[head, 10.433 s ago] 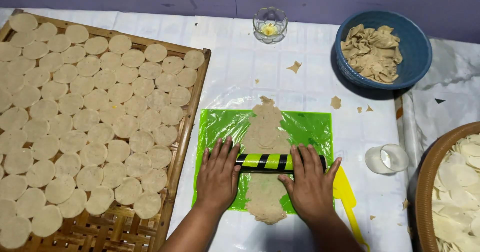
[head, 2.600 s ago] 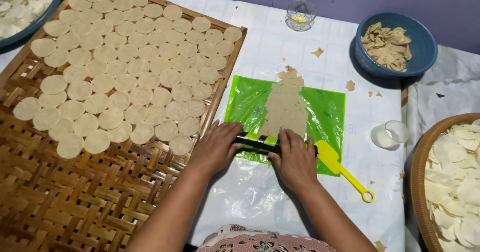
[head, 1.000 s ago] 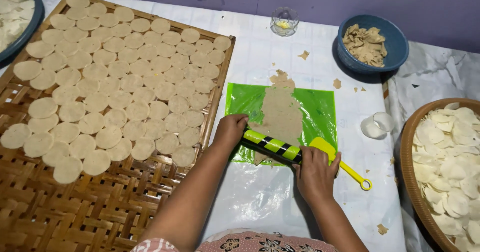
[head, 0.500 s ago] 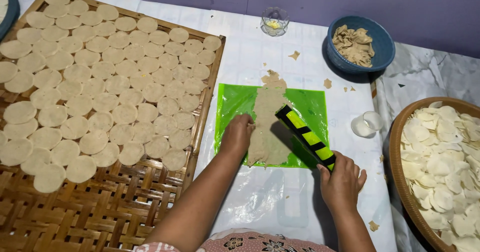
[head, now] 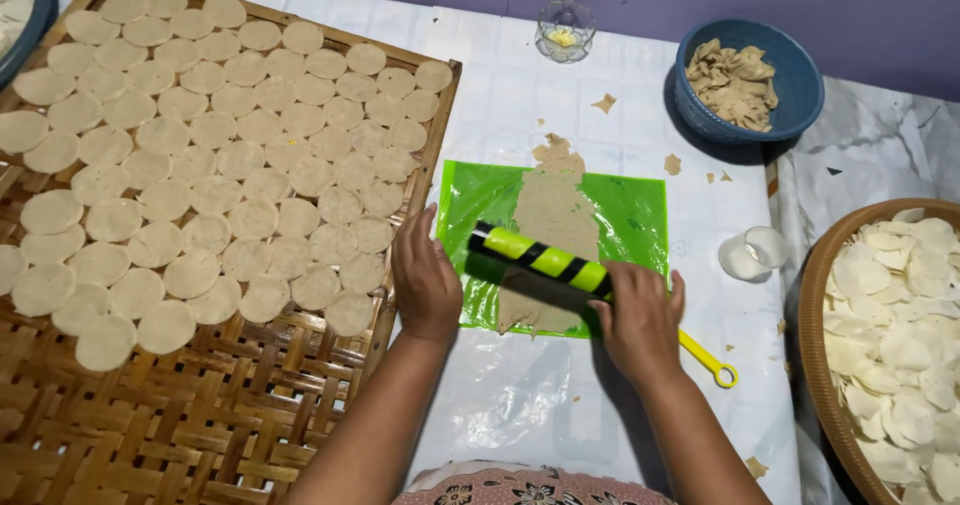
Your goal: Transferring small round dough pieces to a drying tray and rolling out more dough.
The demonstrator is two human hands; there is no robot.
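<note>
The rolling pin (head: 545,259), striped yellow-green and black, lies slanted over the lower part of the flattened dough (head: 552,227), its left end higher in the picture and its right end lower. The right hand (head: 640,317) is closed around the right end of the pin, so this end is hidden under the fingers. The left hand (head: 425,283) lies flat with the fingers stretched out, holding nothing; its fingertips are just beside the left end of the pin, and I cannot tell if they touch it. The dough is a long thin strip on a green plastic sheet (head: 640,215); its top end goes past the sheet onto the white table cover (head: 500,85).

A yellow tool (head: 708,360) with a ring at its end comes out from under the right hand; the rest of it is hidden. Left of the sheet is a woven bamboo tray (head: 200,435) with many round dough discs (head: 200,165), cut off by the frame at the left. At the right is a brown basket (head: 815,365) with more discs, only partly in view. Farther away stand a blue bowl (head: 790,115) with dough scraps, a small glass (head: 564,31) and a small white cup (head: 755,254).
</note>
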